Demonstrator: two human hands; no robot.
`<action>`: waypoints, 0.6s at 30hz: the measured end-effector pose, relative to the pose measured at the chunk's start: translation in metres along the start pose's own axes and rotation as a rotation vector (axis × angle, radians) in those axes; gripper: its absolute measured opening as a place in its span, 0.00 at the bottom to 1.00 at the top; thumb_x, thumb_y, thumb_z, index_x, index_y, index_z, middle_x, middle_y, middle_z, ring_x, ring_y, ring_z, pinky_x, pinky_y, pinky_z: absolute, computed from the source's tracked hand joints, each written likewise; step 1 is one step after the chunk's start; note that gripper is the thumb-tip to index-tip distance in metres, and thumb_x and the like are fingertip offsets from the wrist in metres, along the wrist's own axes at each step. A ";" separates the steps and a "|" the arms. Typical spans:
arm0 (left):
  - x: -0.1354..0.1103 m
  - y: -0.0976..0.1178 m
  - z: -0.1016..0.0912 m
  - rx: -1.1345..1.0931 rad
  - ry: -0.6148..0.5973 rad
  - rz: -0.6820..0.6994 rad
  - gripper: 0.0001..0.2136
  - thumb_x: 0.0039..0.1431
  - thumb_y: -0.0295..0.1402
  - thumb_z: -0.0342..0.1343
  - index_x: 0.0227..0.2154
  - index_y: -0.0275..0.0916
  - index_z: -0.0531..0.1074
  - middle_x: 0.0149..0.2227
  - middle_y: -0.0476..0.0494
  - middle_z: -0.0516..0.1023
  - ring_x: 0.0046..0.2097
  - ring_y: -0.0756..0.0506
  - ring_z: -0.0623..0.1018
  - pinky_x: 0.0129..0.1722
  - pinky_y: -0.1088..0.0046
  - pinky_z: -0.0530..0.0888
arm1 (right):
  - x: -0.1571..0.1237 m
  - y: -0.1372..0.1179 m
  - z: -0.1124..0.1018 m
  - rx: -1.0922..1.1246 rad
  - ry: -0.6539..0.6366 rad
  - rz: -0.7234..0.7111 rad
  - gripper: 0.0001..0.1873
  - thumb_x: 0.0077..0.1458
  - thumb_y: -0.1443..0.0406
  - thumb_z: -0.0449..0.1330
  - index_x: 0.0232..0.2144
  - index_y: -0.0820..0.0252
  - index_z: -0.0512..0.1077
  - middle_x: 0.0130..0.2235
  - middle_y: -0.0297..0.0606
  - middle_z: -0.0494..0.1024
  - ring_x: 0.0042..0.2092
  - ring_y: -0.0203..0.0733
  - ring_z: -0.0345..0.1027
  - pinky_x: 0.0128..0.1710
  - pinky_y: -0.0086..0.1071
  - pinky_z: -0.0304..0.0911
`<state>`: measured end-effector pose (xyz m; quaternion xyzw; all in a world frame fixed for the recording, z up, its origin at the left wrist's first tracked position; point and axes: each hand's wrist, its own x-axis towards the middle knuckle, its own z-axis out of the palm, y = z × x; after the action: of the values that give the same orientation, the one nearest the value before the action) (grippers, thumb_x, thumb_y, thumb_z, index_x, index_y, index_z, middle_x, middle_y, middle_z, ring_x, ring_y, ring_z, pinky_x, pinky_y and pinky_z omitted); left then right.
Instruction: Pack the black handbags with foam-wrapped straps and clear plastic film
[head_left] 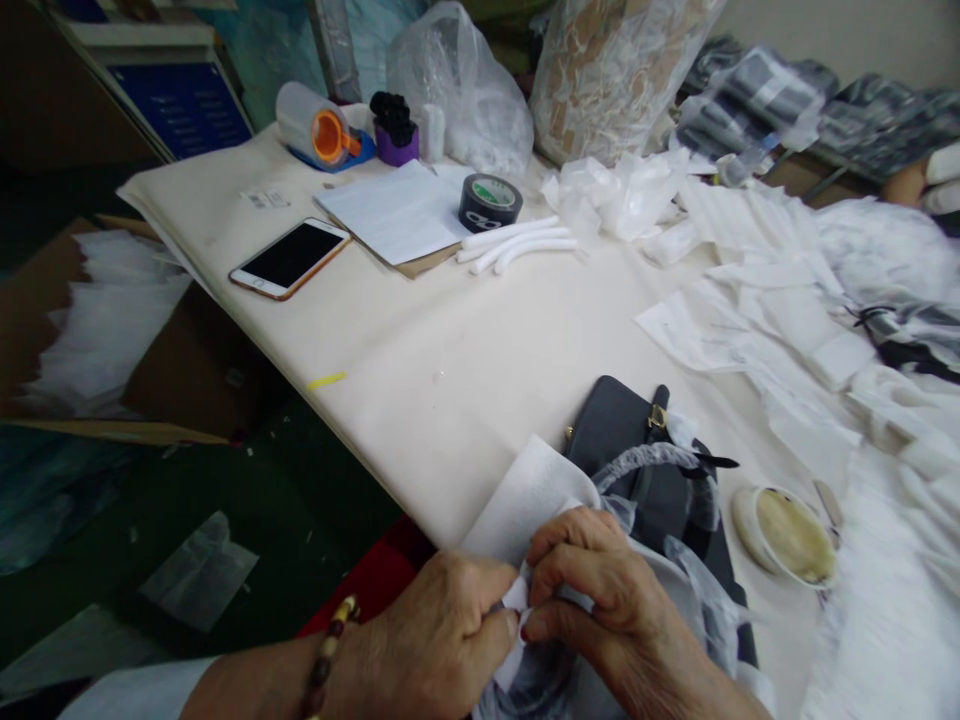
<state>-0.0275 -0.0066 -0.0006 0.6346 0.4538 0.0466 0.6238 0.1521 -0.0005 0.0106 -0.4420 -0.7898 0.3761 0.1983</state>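
Note:
My left hand (457,620), with a beaded bracelet (327,650) on its wrist, pinches a small piece of white wrapping paper (516,597). Right against it, my right hand (600,590) is closed on the same paper with bent fingers and thumb. Beneath both hands lies a bundle of clear plastic and white sheet (536,490), partly hidden by them. Just beyond is a black handbag (611,425) with a gold buckle (658,415). Its handle (649,457) is wrapped in clear film, and more thin film hangs over the bag's near side.
A tub of yellowish paste (795,535) stands right of the bag. Farther off lie a phone (291,258), paper sheets (405,210), black tape (490,202) and white tubes (517,243). White wrapping (757,340) is heaped at right. A cardboard box (202,400) sits left, below the table edge.

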 end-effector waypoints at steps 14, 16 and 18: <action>-0.004 -0.006 0.010 0.495 0.042 0.295 0.08 0.62 0.26 0.43 0.32 0.35 0.68 0.33 0.44 0.73 0.32 0.48 0.71 0.28 0.74 0.62 | 0.000 0.003 0.008 0.033 0.035 0.013 0.17 0.35 0.83 0.66 0.22 0.59 0.70 0.31 0.27 0.72 0.36 0.35 0.64 0.42 0.34 0.52; -0.003 -0.008 0.010 0.437 0.033 0.270 0.09 0.63 0.28 0.43 0.31 0.35 0.67 0.33 0.45 0.72 0.31 0.48 0.71 0.29 0.74 0.62 | 0.002 0.001 0.007 0.017 0.000 0.031 0.17 0.34 0.83 0.67 0.21 0.61 0.70 0.30 0.27 0.72 0.36 0.34 0.64 0.41 0.34 0.51; -0.003 -0.009 0.010 0.394 0.052 0.216 0.08 0.62 0.28 0.43 0.31 0.35 0.66 0.33 0.45 0.72 0.32 0.48 0.71 0.30 0.74 0.62 | 0.004 -0.001 0.006 0.007 -0.041 0.052 0.15 0.35 0.82 0.68 0.20 0.61 0.70 0.30 0.28 0.72 0.36 0.34 0.64 0.41 0.35 0.51</action>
<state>-0.0271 -0.0177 -0.0089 0.7878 0.3994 0.0399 0.4672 0.1454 0.0004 0.0076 -0.4540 -0.7805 0.3931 0.1736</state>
